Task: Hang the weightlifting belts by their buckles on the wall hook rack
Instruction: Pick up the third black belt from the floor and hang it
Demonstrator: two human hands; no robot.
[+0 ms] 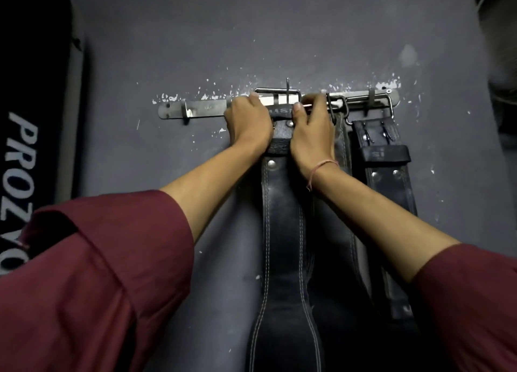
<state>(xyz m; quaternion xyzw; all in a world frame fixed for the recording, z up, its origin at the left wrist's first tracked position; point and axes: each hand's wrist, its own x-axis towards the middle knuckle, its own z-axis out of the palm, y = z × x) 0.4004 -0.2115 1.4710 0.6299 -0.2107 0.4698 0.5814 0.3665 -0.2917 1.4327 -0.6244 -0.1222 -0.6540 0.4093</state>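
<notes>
A steel hook rack (201, 109) is screwed to the dark grey wall. A black stitched leather belt (282, 231) hangs down the middle, its metal buckle (279, 93) raised at a middle hook with the prong pointing up. My left hand (247, 120) grips the buckle's left side and the top of the belt. My right hand (312, 125) pinches the buckle's right side. Two other black belts hang to the right: one (342, 136) close behind my right hand, one (386, 170) on the far right hook by its buckle (369, 103).
A free hook (185, 113) sticks out near the rack's left end. A black banner with white letters (22, 159) stands at the left edge. The wall paint is chipped around the rack. Maroon sleeves cover both my forearms low in view.
</notes>
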